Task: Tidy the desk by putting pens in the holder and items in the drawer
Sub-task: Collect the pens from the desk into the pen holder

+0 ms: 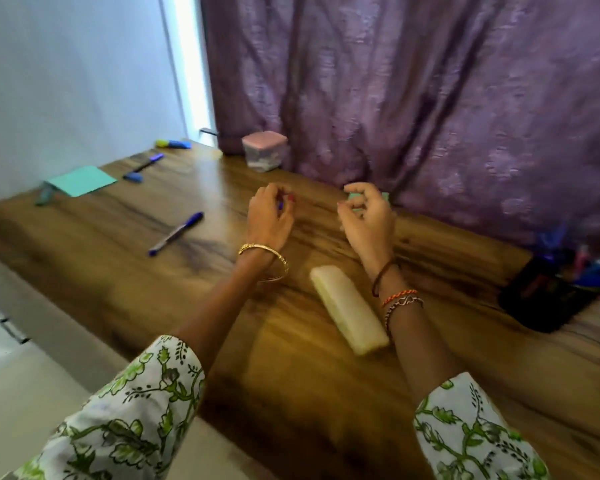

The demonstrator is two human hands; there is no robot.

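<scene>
My left hand (pixel 269 218) hovers over the middle of the wooden desk (pixel 222 306), fingers pinched on a small red and blue item (pixel 284 199) that is too blurred to name. My right hand (pixel 368 216) curls around a teal block (pixel 354 196) near the curtain. A blue pen (pixel 175 233) lies left of my left hand. Farther left are another pen (pixel 144 164), a loose blue cap (pixel 132 177), a yellow-blue highlighter (pixel 172 144) and a teal marker (pixel 44 195). A black pen holder (pixel 548 296) with several pens stands at the right.
A cream pencil case (pixel 349 308) lies between my forearms. A teal paper sheet (pixel 82 181) rests at the far left and a pink-lidded container (pixel 264 150) at the back. A purple curtain (pixel 413 98) hangs behind the desk. A drawer handle (pixel 14 330) shows below the desk's left edge.
</scene>
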